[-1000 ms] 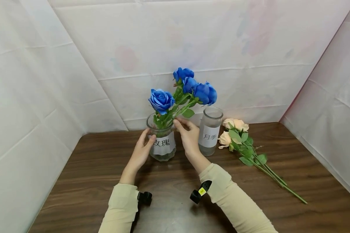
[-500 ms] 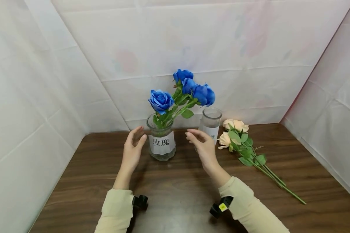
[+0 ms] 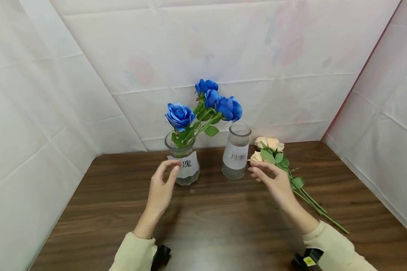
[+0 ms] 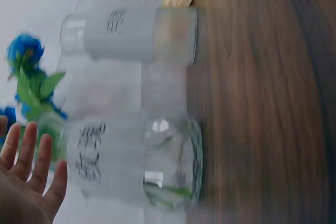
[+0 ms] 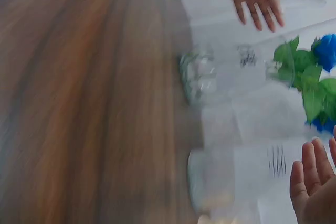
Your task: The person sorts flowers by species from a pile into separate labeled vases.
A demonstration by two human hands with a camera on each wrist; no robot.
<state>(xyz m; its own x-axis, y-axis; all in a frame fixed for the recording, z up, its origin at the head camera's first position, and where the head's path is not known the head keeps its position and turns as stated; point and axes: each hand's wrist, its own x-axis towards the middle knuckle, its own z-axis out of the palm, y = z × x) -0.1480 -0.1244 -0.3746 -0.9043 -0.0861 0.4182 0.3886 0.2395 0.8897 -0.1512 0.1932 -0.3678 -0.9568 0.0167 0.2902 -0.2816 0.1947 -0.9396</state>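
Note:
Blue roses with green leaves stand in a wide-mouthed glass vase that bears a white label with black characters. My left hand is in front of this vase, its fingers loosely bent and holding nothing; it hides part of the label. In the left wrist view, the fingers of my left hand are spread beside the vase's neck. My right hand hovers by the peach roses, overlapping some leaves and stems, with nothing in its grasp. Between the hands stands a narrower labelled glass vase, with no flowers in it.
The dark wooden table carries both vases and the peach roses, whose stems point toward the front right. Pale cloth hangs behind and along both sides. The wrist views are blurred.
Both hands have let go of the blue roses' vase. My right hand has moved right, past the narrow vase to the peach roses. My left hand drew back, then came before the label.

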